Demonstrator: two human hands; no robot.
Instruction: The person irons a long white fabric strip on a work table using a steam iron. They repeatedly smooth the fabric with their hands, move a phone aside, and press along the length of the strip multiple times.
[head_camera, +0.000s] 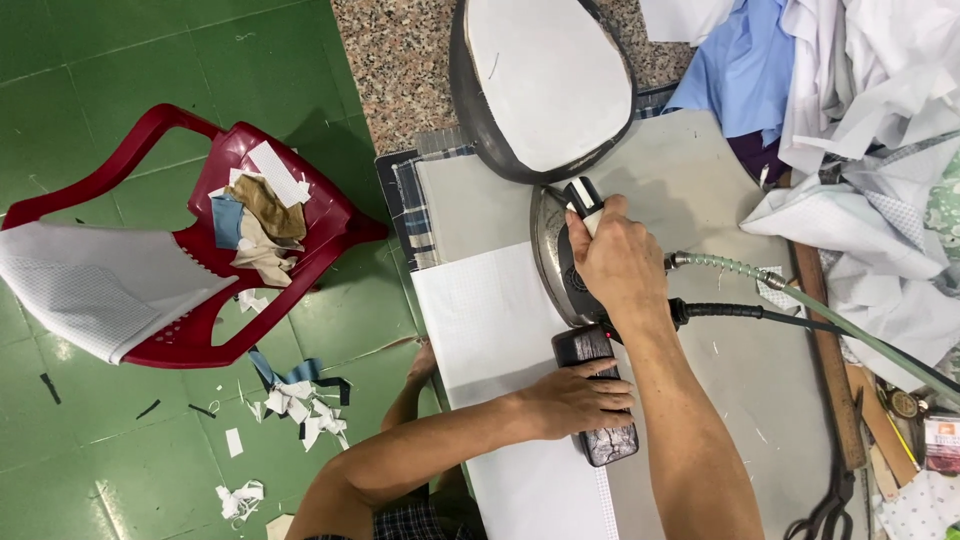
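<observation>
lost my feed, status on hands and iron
Right hand gripping iron handle. Left hand flat on dark block. White cloth alongside iron, nothing blocking.

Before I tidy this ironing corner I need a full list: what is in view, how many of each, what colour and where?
iron: one, grey, on the padded board, under the right hand
dark block: one, black, on the white cloth near the board's front
white cloth: one, spread on the board's left part
padded board: one, grey, centre
pressing form: one, white with dark rim, at the board's far end
chair: one, red, on the green floor, left, holding fabric pieces
garment pile: several, white and blue, upper right
scissors: one pair, dark, lower right
left hand: fingers resting on the dark block
right hand: gripping the iron's handle
</observation>
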